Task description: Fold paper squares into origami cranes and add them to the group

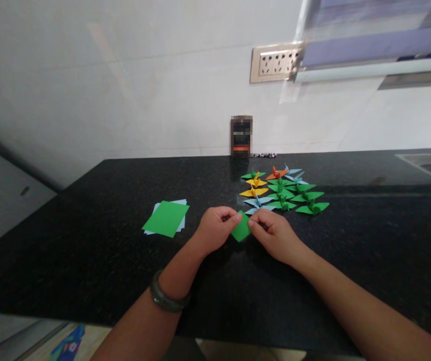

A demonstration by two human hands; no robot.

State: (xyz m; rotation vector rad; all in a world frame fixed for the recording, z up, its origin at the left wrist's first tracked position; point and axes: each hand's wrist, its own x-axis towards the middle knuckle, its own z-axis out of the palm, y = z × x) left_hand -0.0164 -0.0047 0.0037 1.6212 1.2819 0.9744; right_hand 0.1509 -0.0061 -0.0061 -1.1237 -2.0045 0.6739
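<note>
1. From here I see the left hand (216, 228) nearly closed, thumb and fingers pinching one side of a small, diamond-shaped piece of green paper (241, 231).
2. The right hand (276, 233) pinches the opposite side, likewise nearly closed.
3. That paper sits between them, over the black, speckled worktop (98, 271); whether it touches, I can't tell.
4. Well to its left lies a loose stack of flat green and pale-blue paper squares (167, 218).
5. Just beyond the right hand stand rows of green, yellow, pale-blue and orange folded-paper cranes (281, 192).

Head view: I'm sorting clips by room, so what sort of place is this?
Perhaps a kitchen: a dark, glossy countertop, a pale wall behind it and a socket panel on that wall.
</note>
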